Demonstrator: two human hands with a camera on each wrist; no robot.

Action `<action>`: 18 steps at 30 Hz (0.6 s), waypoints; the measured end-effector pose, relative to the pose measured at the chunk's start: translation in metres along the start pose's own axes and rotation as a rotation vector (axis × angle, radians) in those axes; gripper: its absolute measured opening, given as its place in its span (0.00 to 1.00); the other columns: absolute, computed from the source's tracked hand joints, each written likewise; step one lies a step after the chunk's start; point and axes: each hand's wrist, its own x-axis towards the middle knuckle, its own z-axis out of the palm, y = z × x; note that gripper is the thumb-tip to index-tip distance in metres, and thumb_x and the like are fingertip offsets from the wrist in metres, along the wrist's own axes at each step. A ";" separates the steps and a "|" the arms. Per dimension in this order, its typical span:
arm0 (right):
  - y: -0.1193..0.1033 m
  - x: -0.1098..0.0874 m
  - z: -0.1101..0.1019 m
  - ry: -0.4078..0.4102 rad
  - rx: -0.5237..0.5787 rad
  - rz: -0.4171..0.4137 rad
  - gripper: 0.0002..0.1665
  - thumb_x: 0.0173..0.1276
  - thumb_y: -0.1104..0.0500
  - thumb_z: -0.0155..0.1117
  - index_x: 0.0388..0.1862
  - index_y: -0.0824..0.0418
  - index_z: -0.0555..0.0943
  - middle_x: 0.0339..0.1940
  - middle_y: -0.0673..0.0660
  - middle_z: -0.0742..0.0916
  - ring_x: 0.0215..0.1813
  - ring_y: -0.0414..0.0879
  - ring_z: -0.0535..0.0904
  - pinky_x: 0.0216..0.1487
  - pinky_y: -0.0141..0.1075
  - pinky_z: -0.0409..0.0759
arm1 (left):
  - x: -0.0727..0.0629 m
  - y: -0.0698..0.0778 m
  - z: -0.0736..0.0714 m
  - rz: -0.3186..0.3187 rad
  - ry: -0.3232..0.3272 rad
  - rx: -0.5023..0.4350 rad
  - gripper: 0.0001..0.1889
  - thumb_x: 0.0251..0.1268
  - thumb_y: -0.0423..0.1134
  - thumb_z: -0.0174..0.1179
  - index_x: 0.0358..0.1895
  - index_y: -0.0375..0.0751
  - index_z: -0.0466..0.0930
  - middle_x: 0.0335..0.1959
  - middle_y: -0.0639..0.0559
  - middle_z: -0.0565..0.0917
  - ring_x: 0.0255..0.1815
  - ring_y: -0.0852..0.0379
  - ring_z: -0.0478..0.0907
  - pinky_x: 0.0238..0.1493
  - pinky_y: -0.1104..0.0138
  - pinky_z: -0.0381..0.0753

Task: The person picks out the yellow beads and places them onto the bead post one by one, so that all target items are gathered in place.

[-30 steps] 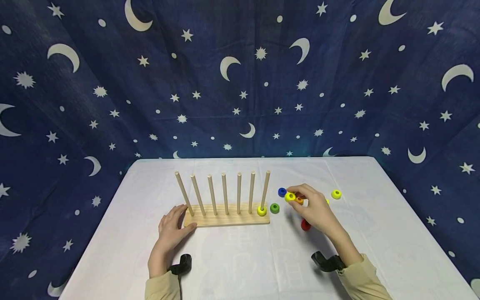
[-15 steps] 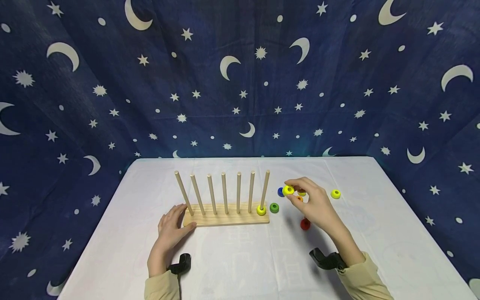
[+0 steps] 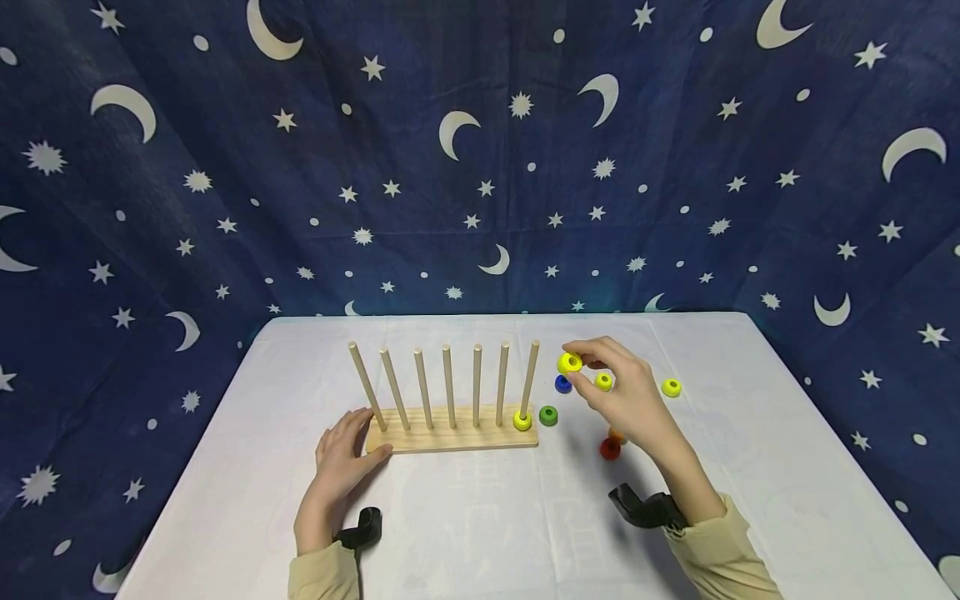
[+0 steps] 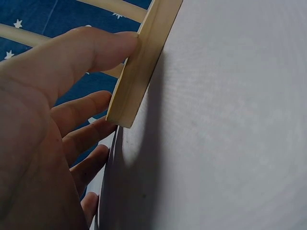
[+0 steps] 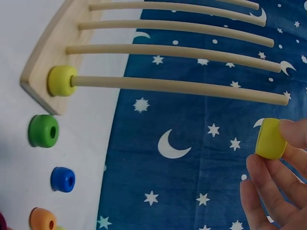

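A wooden peg rack (image 3: 450, 440) with several upright pegs stands mid-table, a yellow bead (image 3: 522, 421) at the foot of its rightmost peg. My left hand (image 3: 345, 457) holds the rack's left end, thumb at the front edge and fingers around the back; the left wrist view shows the thumb (image 4: 112, 48) against the board. Between thumb and fingers my right hand (image 3: 626, 392) pinches another yellow bead (image 3: 569, 363), raised in the air to the right of the rightmost peg's top. In the right wrist view this bead (image 5: 271, 139) is apart from the peg (image 5: 182, 87).
Right of the rack lie a green bead (image 3: 548, 416), a blue bead (image 3: 562, 384), and two yellow beads, one (image 3: 603, 381) behind my right hand and one (image 3: 671, 387) farther right. A red bead (image 3: 610, 449) and a partly hidden orange bead (image 3: 617, 435) lie below the hand.
My right hand has lifted the yellow bead upward and slightly left, uncovering the blue bead and a yellow one behind. The left hand and the rack stay in place.
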 end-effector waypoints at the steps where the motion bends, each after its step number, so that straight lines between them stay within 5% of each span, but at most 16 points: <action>1: -0.001 0.000 0.000 0.004 0.005 -0.001 0.21 0.60 0.64 0.69 0.54 0.54 0.81 0.47 0.50 0.85 0.47 0.45 0.79 0.50 0.47 0.80 | 0.000 0.000 0.000 0.000 0.000 0.000 0.39 0.59 0.48 0.64 0.72 0.39 0.59 0.75 0.37 0.57 0.78 0.38 0.44 0.74 0.40 0.30; 11: -0.017 0.006 -0.003 0.063 0.034 -0.070 0.21 0.61 0.64 0.69 0.54 0.53 0.81 0.47 0.49 0.85 0.47 0.42 0.79 0.50 0.22 0.76 | 0.000 0.001 0.000 -0.007 -0.005 -0.002 0.40 0.59 0.49 0.64 0.72 0.39 0.59 0.75 0.37 0.57 0.78 0.38 0.44 0.75 0.41 0.30; 18: -0.027 0.012 -0.004 0.092 0.058 -0.133 0.20 0.61 0.64 0.69 0.53 0.55 0.82 0.46 0.50 0.85 0.46 0.41 0.79 0.51 0.22 0.75 | 0.001 0.000 0.000 -0.019 -0.003 0.002 0.40 0.59 0.49 0.64 0.72 0.39 0.59 0.75 0.37 0.57 0.78 0.38 0.44 0.75 0.41 0.30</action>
